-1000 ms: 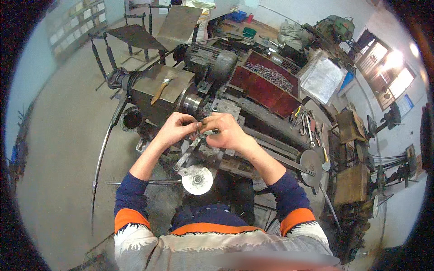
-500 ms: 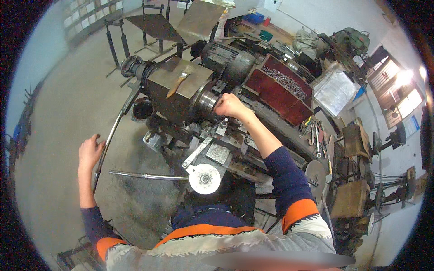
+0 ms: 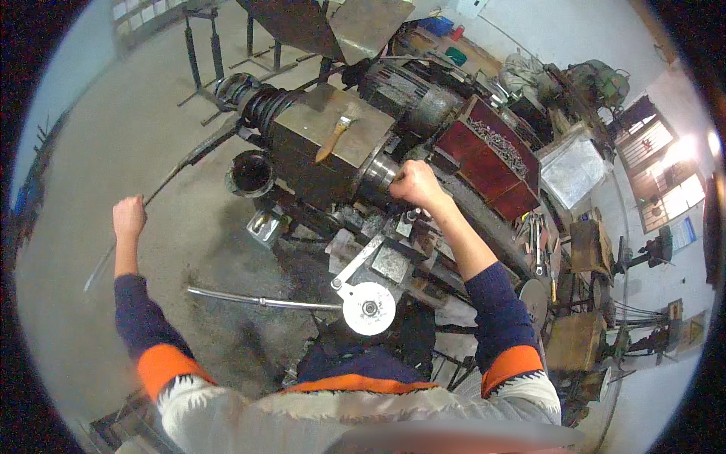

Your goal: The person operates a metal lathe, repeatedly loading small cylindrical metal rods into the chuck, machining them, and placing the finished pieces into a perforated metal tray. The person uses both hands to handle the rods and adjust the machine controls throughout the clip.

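At the left, my left hand (image 3: 130,217) is closed around a long metal lever (image 3: 168,181) that runs up to the left end of a lathe's headstock (image 3: 310,144). My right hand (image 3: 417,184) is closed at the mouth of the shiny round spindle chuck (image 3: 376,172); whatever its fingers hold is hidden. A wooden-handled brush (image 3: 333,139) lies on top of the headstock. In front of my right hand is a tool slide with a pale round disc (image 3: 369,308), and a long bar handle (image 3: 261,301) points left from it.
A dark red tray (image 3: 491,163) holding several small metal parts stands beyond my right arm. Wrenches and other hand tools (image 3: 538,246) lie right of it. A round, dark-mouthed container (image 3: 250,173) is below the headstock, and metal stands (image 3: 200,60) are at the back left.
My left hand has moved from beside the lever to a closed grip on it, and the lever has swung outward to the left. My right hand stays at the chuck. The view has shifted.
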### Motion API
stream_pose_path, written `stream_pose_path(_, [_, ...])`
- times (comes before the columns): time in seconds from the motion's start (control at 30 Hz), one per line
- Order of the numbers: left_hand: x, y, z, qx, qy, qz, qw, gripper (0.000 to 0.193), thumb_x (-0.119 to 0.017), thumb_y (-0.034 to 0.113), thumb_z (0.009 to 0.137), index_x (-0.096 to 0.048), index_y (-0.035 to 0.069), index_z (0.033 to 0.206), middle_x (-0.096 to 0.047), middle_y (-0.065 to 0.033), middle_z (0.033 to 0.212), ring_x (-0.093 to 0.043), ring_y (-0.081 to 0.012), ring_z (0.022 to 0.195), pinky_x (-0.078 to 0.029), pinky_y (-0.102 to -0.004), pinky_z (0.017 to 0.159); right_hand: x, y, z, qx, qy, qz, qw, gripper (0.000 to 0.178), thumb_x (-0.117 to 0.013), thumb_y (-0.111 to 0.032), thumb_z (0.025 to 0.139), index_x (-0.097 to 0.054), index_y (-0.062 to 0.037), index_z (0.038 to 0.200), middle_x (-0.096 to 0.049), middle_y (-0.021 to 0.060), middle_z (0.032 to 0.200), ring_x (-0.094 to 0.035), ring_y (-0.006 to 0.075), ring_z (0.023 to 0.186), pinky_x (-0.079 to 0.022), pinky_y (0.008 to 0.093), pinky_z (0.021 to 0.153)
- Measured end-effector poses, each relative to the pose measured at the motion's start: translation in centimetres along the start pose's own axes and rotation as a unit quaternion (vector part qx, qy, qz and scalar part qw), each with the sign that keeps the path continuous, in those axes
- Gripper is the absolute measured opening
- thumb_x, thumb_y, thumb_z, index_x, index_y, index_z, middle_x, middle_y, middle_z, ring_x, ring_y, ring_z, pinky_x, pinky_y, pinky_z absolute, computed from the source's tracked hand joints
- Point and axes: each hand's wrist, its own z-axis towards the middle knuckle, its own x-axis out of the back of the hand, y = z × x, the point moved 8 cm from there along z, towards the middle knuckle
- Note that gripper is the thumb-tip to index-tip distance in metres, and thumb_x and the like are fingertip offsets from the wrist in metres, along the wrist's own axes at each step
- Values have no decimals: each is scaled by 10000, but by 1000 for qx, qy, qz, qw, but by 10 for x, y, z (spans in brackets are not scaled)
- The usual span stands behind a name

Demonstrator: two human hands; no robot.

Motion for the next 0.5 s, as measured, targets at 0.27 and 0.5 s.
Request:
stream_pose_path(0.27, [-18,8,48,118,-116,-191,968,347,-562,127,723,-569,75,1065,-599,-160,992,-578,-319,924,-464,-414,778,16,0,-13,16,8,16,1000,259,-600,-196,552,-675,-49,752,-620,161,743,-592,311,717,-472,369,685])
stream_pose_path(0.5, [-121,220,20,21,-306,-390,868,323,-576,195,705,-612,9,965,-630,-181,885,-620,-249,852,-481,-356,741,91,54,-131,47,184,39,981,259,-636,-134,554,-650,-61,802,-622,120,825,-563,308,816,-457,383,726])
